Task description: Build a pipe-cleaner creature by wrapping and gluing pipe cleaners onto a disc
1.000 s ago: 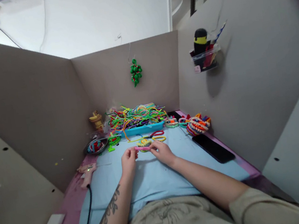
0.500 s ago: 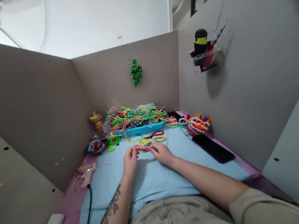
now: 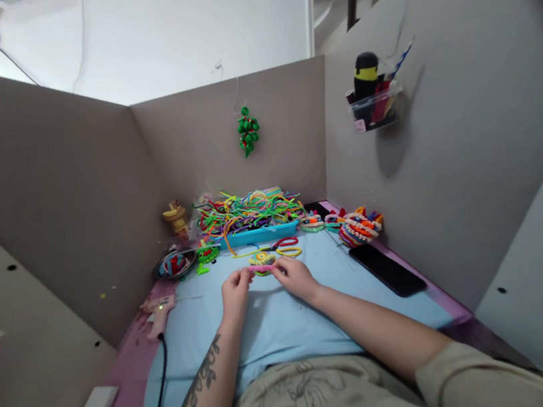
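Observation:
Between my two hands a short pink pipe cleaner [image 3: 261, 269] is stretched level above the blue cloth. My left hand [image 3: 236, 289] pinches its left end, and my right hand [image 3: 294, 276] grips the right end with fingers curled. Just behind it sits a small yellow and multicoloured pipe-cleaner figure [image 3: 262, 258], partly covered by the pink piece. Scissors with red and yellow handles [image 3: 288, 247] lie a little beyond my right hand.
A blue tray [image 3: 260, 234] heaped with pipe cleaners stands at the back. On the left are a pink glue gun [image 3: 162, 315], a dark bowl [image 3: 175, 265] and a green figure [image 3: 206, 253]. A phone [image 3: 386, 269] and a striped figure [image 3: 358, 227] lie right. Grey panels [image 3: 72, 191] surround the table.
My left hand has shifted slightly left, and a bit more of the pink pipe cleaner shows straight between my fingers. My right hand holds nearly the same spot.

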`<state>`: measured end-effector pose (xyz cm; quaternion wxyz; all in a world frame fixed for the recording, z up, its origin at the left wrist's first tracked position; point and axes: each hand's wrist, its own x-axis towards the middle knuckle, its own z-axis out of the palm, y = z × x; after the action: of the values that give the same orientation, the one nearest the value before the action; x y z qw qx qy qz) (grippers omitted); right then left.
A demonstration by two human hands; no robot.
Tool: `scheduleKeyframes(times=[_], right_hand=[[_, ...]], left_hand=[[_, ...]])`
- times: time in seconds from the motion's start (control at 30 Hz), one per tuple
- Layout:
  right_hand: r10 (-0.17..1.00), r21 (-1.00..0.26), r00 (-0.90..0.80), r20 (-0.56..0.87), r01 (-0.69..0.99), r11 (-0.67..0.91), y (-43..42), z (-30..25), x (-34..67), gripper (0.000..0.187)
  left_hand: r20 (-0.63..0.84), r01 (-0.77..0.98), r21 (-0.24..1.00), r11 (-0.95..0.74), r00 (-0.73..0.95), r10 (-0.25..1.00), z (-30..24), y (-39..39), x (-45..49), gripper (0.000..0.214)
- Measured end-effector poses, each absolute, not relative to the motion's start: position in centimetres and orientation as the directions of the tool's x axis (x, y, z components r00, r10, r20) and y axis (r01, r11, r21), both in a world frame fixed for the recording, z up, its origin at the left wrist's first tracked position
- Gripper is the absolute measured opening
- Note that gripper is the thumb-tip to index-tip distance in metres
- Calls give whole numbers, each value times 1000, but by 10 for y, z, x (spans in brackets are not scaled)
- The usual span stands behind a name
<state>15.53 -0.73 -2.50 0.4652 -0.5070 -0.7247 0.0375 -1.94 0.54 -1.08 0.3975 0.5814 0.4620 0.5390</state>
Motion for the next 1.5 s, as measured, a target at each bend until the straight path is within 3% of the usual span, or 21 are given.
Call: scheduleKeyframes(times=[0.27,0.43,0.63,0.9,1.17,1.37,1.5], right_hand=[[734,-496,-85,674,685,534,-5,-30,158,12],[743,-520,-92,663,657,546,-6,-30,157,8],[776,-520,-164,608,657,546,-7,-27,155,17],[788,-520,-73,611,714,469,-5,-28,159,19],[760,-520,-75,646,685,510,-8,-24,158,16],[740,-514,-85,667,666,541,-6,-26,158,10],[783,-538,-152,603,647,540,-6,-28,157,6]], left_hand=[[208,84,975,-204,-42,977,-11,5,-18,33],[259,96,962,-256,-20,966,-11,6,-20,35],[287,58,956,-287,1,958,-12,7,-20,39],[164,-5,987,-163,9,986,-18,11,-20,53],[112,-56,992,-111,16,994,-19,13,-22,48],[160,-49,986,-160,-6,987,-20,14,-20,51],[219,-10,976,-220,-28,975,-17,11,-20,49]])
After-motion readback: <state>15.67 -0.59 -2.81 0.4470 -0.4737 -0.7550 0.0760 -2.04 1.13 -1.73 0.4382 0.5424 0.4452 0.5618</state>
